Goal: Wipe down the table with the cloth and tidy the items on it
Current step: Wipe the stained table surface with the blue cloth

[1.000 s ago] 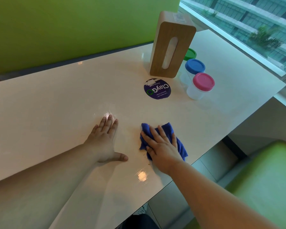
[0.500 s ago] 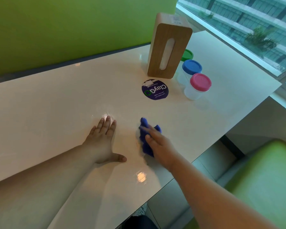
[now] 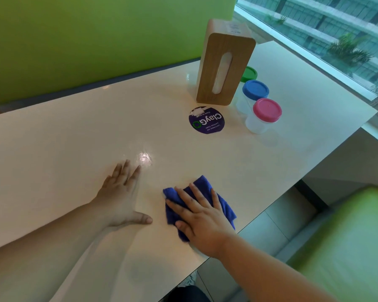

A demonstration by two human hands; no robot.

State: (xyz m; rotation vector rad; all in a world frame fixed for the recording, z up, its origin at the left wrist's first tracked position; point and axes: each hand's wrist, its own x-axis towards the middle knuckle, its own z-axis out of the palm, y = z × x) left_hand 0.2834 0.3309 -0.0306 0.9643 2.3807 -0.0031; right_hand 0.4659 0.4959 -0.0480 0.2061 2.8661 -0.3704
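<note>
The left hand [image 3: 120,199] lies flat, fingers straight and thumb out; the right hand [image 3: 202,223] presses down, fingers spread.

Cloth [image 3: 226,211]: blue, crumpled, lying near the front edge of the table [image 3: 74,138], which is glossy white. Tissue box [image 3: 225,62]: wooden, upright, far side. Green-lidded tub [image 3: 249,74], blue-lidded tub [image 3: 255,90], pink-lidded tub [image 3: 267,110]: clear, upright, in a row just beside the box.

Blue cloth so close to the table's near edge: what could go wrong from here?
The cloth, pressed flat under the right hand, lies beside the near edge of the table, so a wide stroke might push it off. A forward sweep could knock over the pink-lidded container or the upright tissue box. The glossy top may be slippery, so the left hand, flat on it, might slide.
</note>
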